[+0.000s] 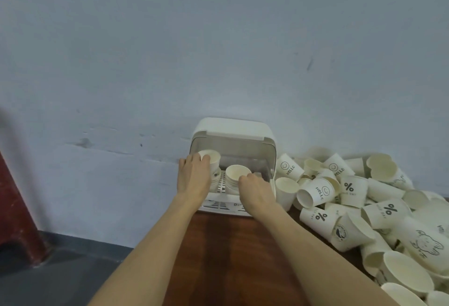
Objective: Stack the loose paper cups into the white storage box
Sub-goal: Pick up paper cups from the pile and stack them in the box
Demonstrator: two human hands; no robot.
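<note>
The white storage box (233,130) stands against the wall at the far edge of the table, its front open. Inside it are two stacks of paper cups, mouths up. My left hand (193,177) grips the top cup of the left stack (211,157) by its rim. My right hand (255,190) holds the top cup of the middle stack (237,173) with its fingers at the rim. A big heap of loose paper cups (359,198), some printed with "HELLO" or a percent sign, lies to the right of the box.
The wooden table (230,257) runs from the box toward me between my forearms. The pale wall (218,50) rises right behind the box. To the left, the grey floor (60,269) and a dark red post (17,208) lie below table level.
</note>
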